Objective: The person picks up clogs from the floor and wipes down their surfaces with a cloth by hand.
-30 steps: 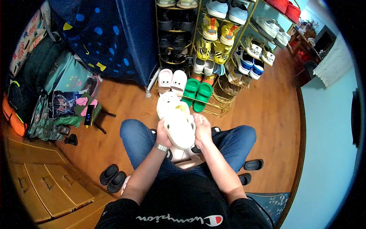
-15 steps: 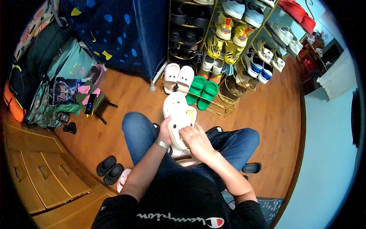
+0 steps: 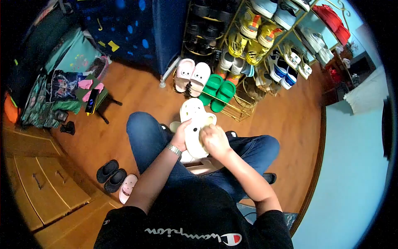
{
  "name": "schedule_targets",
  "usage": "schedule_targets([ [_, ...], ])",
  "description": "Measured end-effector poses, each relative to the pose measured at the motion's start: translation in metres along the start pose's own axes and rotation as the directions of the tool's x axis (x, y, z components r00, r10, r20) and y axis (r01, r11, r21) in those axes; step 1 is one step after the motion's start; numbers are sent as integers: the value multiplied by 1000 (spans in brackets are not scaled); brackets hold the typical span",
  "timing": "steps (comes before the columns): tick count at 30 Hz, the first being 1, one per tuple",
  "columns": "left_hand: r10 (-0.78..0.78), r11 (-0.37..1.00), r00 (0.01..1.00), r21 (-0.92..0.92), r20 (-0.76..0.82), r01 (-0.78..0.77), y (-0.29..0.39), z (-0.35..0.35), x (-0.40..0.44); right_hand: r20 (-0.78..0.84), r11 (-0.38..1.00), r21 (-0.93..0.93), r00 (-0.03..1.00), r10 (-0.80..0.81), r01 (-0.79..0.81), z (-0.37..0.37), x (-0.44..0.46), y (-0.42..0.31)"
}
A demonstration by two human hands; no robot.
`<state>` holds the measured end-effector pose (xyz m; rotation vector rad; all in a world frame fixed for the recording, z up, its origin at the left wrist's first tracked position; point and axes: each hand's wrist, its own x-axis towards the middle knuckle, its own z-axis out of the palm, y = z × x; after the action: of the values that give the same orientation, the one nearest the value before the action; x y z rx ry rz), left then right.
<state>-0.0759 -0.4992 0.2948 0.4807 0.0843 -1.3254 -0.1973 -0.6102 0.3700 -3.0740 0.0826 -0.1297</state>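
Note:
A white clog (image 3: 197, 143) with round holes in its toe and a black rivet at its side is held over my lap. My left hand (image 3: 181, 135), a metal watch at its wrist, grips the clog's left side. My right hand (image 3: 214, 140) is curled against the right side. Its fingertips are hidden, so I cannot tell what is in them. Another pale rounded piece (image 3: 175, 125) shows behind my left hand, partly covered. Under the clog, between my legs, lies a pale pinkish surface (image 3: 203, 167).
Pink slides (image 3: 199, 76) and green slides (image 3: 224, 96) sit on the low front of a gold shoe rack (image 3: 242, 113) ahead. Black clogs (image 3: 115, 180) and a pink clog (image 3: 128, 189) lie at left by wooden drawers (image 3: 49, 182). A phone (image 3: 92, 101) rests on a small stool.
My right hand has gone from loosely extended fingers to a tighter curl against the clog. The clog has shifted slightly, and the whole view has tilted a little.

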Motion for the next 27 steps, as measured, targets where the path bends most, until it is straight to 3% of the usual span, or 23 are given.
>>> schedule_targets([
  [1, -2, 999, 1000, 35, -8, 2, -4, 0, 2, 62, 993, -117, 998, 30, -23, -2, 9, 5],
  [2, 1, 998, 1000, 67, -19, 0, -6, -1, 3, -30, 983, -175, 998, 47, -51, -7, 13, 8],
  [3, 9, 995, 999, 98, -34, -5, -7, -7, 4, -44, 988, -140, 998, 52, -57, 0, 13, 7],
  [4, -34, 999, 997, 3, 64, 34, -1, -11, 5, -57, 993, -101, 997, 54, -60, 11, 13, 5],
  [5, 14, 1000, 998, -15, 59, -13, 0, -14, 5, -71, 996, -63, 996, 53, -57, 20, 13, 4],
  [7, 107, 993, 993, -50, 46, -104, 9, -2, -3, -222, 978, 208, 974, 34, 14, 8, -7, -11],
  [9, 52, 999, 998, -8, 19, -52, 5, -5, -6, -154, 979, 203, 988, -3, 35, -1, -17, -14],
  [11, -11, 996, 1000, 89, -1, 11, -5, -1, -4, -185, 1000, 6, 983, 1, 0, 8, -7, -3],
  [12, -38, 995, 999, 90, -13, 39, -12, -3, -2, -20, 987, -154, 999, 40, -43, 12, 0, 6],
  [15, 40, 996, 999, 78, 1, -40, -8, -16, 1, -47, 991, -111, 996, 75, -80, 21, 11, 4],
  [17, 79, 997, 997, 14, 12, -79, -3, -18, 0, -138, 985, 162, 988, 74, -51, 12, -3, -2],
  [19, 105, 992, 994, -70, -1, -105, 8, -20, 0, -140, 906, 411, 974, 177, -105, 7, -25, -16],
  [20, 99, 994, 995, -45, 8, -99, 13, -19, 0, -57, 869, 478, 983, 174, -126, 0, -35, -21],
  [21, 102, 994, 995, -34, 24, -101, 9, -19, 0, -135, 839, 541, 977, 163, -65, -1, -38, -28],
  [23, 114, 994, 992, -5, 59, -114, 5, -18, -1, -42, 717, 680, 967, 251, -157, -10, -40, -38],
  [26, 130, 992, 990, -16, 57, -129, -4, -18, -2, 172, 349, 853, 841, 514, -388, -2, -20, -44],
  [27, 139, 990, 990, -4, 37, -139, -8, -19, -2, 165, 205, 914, 784, 598, -349, 7, -8, -45],
])
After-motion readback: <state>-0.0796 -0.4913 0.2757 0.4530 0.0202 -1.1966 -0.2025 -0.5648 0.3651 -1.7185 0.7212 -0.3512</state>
